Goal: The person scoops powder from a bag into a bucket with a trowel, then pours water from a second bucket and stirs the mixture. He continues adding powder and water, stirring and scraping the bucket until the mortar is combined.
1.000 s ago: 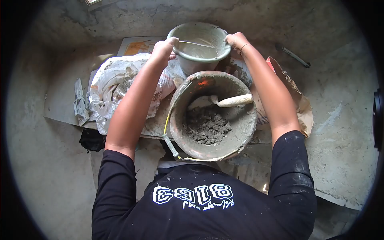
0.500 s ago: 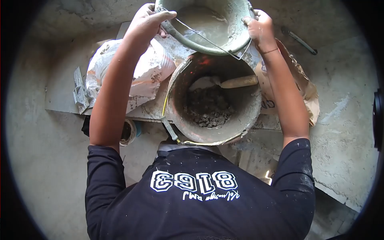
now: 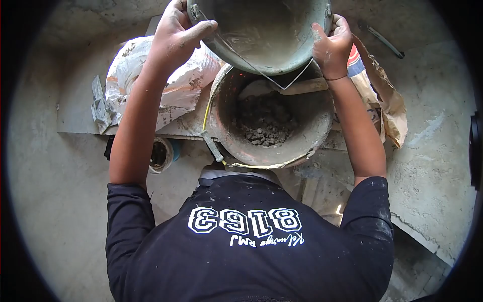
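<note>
My left hand (image 3: 177, 36) grips the left rim of a grey-green bucket (image 3: 271, 66), its thumb over the edge. On the opposite side my right hand (image 3: 332, 46) holds the same bucket by its rim. Cloudy liquid (image 3: 261, 40) shows inside, and the wire handle (image 3: 246, 61) hangs across the near side. Below it stands a larger bucket (image 3: 221, 136) with dark, crumbly mix (image 3: 266, 121) at the bottom. A trowel's wooden handle (image 3: 304, 86) leans inside against its right wall; the held bucket overlaps its far rim.
A white sack (image 3: 123, 75) lies at the left, beside a grey crumpled strip (image 3: 99, 108). Torn brown paper bag (image 3: 392, 113) stands at the right, with a bar (image 3: 385, 41) beyond it. A small container (image 3: 161, 155) is below the sack.
The held bucket has moved slightly away from me and tilted more, with both hands still on it. The larger bucket appears slightly higher in view.
</note>
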Available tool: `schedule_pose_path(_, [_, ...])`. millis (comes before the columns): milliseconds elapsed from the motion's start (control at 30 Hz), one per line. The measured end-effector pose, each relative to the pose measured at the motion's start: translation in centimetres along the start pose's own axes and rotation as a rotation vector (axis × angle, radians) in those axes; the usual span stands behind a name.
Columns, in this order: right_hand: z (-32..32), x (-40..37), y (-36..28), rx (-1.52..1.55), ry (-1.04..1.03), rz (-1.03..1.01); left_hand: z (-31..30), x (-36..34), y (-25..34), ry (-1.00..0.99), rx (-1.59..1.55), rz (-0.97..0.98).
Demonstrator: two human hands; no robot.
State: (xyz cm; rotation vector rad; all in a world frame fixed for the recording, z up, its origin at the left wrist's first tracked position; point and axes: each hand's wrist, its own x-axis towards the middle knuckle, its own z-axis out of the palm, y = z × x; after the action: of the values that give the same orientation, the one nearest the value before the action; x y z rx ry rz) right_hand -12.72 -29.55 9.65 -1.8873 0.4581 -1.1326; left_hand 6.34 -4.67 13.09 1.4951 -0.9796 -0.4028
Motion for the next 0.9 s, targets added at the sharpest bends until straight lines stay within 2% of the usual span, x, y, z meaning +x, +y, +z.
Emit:
schedule_pose_path(200, [0.2,-1.0,-0.3,0.111,0.063,-0.002,0.5,-0.9,-0.1,-0.002,0.009,0.045])
schedule_pose_path(900, [-0.2,-2.1,0.0,0.033,0.081,-0.071,2.6,-2.5,-0.4,0.044,-0.241,0.131])
